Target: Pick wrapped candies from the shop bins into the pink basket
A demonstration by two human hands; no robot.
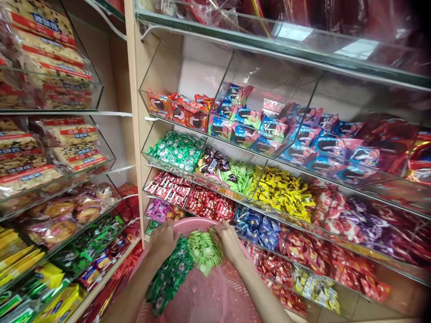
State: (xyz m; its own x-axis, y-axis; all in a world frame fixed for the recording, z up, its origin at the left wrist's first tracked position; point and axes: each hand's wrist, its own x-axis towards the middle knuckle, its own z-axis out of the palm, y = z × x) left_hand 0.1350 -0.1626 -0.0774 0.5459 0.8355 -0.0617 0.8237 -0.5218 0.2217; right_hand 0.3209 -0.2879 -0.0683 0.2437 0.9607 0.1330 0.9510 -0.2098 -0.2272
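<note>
Clock positions read on the whole view unless noted. Largest first: shelf unit (134, 89), spanning 10 to 4 o'clock; slanted glass-fronted bins, presumably so that loose packets show yet cannot slide out. Side shelves (50, 110) at 9 o'clock carry bagged biscuits and sweets.

Basket (195, 220) at 6 o'clock, in front of the lowest bins; base not visible, so support unconfirmed. Left hand (163, 237) at 11 o'clock on its rim, right hand (228, 240) at 1. Fingers of both appear curled and clamped on the rim; tips partly hidden. Paired grip likely shares the load and limits tipping.

Basket appearance: round, pink plastic, perforated wall, much of the floor bare. Contents: dark green packets (171, 276), glossy with pale marks, heaped at the basket's 9 o'clock; light green packets (205, 253), matte, smaller heap at its 12. Heaps touch at one edge but scarcely mix, perhaps keeping the kinds sorted. Similar-looking green sweets (177, 150) fill a bin between 9 and 10 o'clock.
</note>
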